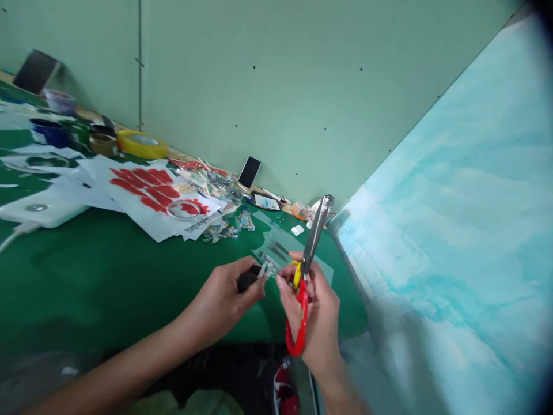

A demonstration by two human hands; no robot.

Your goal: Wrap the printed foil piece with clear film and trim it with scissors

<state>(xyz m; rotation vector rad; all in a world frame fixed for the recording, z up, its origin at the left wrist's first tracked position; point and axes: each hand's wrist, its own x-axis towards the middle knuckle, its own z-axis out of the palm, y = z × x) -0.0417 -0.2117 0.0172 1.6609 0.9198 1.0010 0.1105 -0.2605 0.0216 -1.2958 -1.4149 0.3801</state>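
My left hand [233, 294] is closed around a small dark object [247, 280], with a small pale strip [262, 271] at its fingertips. My right hand [315, 300] holds scissors [314, 236] with red and yellow handles, their blades pointing up and away. The thumb and forefinger of that hand pinch close to the left fingertips, where a small clear piece [271, 267] shows; which hand grips it is too small to tell. Just beyond both hands a translucent sheet [317, 266] lies on the green table [142, 276].
White papers with red shapes [147, 230] and a white power bank [47, 208] lie to the left. Behind them are yellow tape [142, 144] and paint jars [49, 134]. A phone [249, 172] leans on the wall. A blue-painted panel [444, 219] stands right.
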